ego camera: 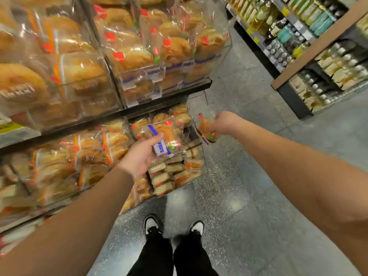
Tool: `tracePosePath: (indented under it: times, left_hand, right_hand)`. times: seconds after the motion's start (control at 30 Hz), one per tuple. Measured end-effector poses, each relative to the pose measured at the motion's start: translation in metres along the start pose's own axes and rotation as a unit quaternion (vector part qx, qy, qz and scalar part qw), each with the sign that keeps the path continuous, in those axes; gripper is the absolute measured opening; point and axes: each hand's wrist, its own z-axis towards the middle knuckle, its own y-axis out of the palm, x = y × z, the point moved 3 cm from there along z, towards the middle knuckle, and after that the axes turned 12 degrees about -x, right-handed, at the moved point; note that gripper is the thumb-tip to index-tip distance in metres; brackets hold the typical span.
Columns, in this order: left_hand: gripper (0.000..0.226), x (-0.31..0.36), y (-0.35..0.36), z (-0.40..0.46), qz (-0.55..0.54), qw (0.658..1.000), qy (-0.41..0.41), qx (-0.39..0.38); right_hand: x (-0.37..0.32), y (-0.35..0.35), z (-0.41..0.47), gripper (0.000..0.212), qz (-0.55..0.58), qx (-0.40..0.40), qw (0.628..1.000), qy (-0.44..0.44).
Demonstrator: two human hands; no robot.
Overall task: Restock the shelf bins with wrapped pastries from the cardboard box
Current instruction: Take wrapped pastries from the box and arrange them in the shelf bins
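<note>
My left hand [142, 154] grips a clear-wrapped pastry with a blue and white label [164, 139] over the lower shelf bin [196, 156], which holds several wrapped pastries. My right hand [223, 122] holds a second wrapped pastry [206, 128] by its wrapper, just right of that bin's outer corner and above the floor. Clear bins full of wrapped buns [139, 56] fill the upper shelf. No cardboard box is in view.
The bakery shelving [159, 106] runs along the left, with more bins of wrapped bread [59, 166] low down. A shelf of bottles [288, 36] stands across the grey floor [258, 176] at the right. My two shoes [173, 228] stand near the shelf's end.
</note>
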Motion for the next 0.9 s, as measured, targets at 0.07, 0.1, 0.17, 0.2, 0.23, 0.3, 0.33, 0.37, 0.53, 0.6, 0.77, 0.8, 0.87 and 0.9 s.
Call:
tracePosePath:
  times: [0.07, 0.1, 0.17, 0.2, 0.23, 0.3, 0.33, 0.37, 0.53, 0.6, 0.77, 0.8, 0.87, 0.9]
  left_hand:
    - [0.087, -0.002, -0.005, 0.016, -0.013, 1.0, 0.001, 0.005]
    - [0.07, -0.002, -0.006, 0.024, -0.016, 1.0, 0.006, 0.007]
    - [0.039, -0.003, -0.007, 0.04, -0.016, 0.999, 0.021, 0.026]
    - [0.033, -0.003, -0.008, 0.047, -0.02, 0.999, 0.033, 0.037]
    - [0.032, -0.003, -0.011, 0.054, -0.031, 0.997, 0.048, 0.047]
    - [0.054, -0.004, -0.013, 0.065, -0.058, 0.994, 0.07, 0.058]
    - [0.069, -0.006, -0.014, 0.07, -0.066, 0.993, 0.073, 0.063]
    - [0.077, -0.008, -0.015, 0.074, -0.069, 0.992, 0.076, 0.069]
    - [0.072, -0.019, -0.013, 0.088, -0.079, 0.989, 0.078, 0.098]
    - [0.059, -0.023, -0.01, 0.089, -0.078, 0.989, 0.079, 0.093]
    - [0.032, -0.031, -0.007, 0.081, -0.093, 0.988, 0.058, 0.107]
    - [0.032, -0.032, -0.007, 0.079, -0.092, 0.988, 0.068, 0.102]
    - [0.034, -0.032, -0.006, 0.077, -0.094, 0.987, 0.084, 0.101]
    - [0.035, -0.031, -0.007, 0.075, -0.093, 0.987, 0.09, 0.098]
  right_hand:
    - [-0.011, -0.007, 0.019, 0.047, -0.074, -0.004, 0.997, -0.001]
    - [-0.018, -0.01, 0.027, 0.047, -0.113, -0.005, 0.994, -0.004]
    - [-0.033, -0.013, 0.045, 0.048, -0.186, -0.013, 0.982, -0.013]
    - [-0.04, -0.014, 0.053, 0.046, -0.226, -0.021, 0.974, -0.018]
    - [-0.048, -0.013, 0.06, 0.042, -0.265, -0.028, 0.963, -0.027]
    - [-0.058, -0.007, 0.075, 0.028, -0.337, -0.036, 0.94, -0.047]
    - [-0.062, -0.004, 0.083, 0.021, -0.365, -0.038, 0.929, -0.052]
    - [-0.065, -0.001, 0.09, 0.016, -0.388, -0.038, 0.919, -0.054]
    - [-0.066, 0.013, 0.12, 0.019, -0.44, -0.04, 0.895, -0.057]
    - [-0.064, 0.019, 0.131, 0.016, -0.432, -0.033, 0.899, -0.061]
    - [-0.059, 0.028, 0.15, 0.013, -0.409, -0.011, 0.909, -0.079]
    - [-0.056, 0.03, 0.152, 0.01, -0.412, -0.008, 0.907, -0.083]
    - [-0.05, 0.034, 0.157, 0.022, -0.428, -0.005, 0.899, -0.093]
    - [-0.048, 0.036, 0.16, 0.033, -0.434, -0.006, 0.896, -0.094]
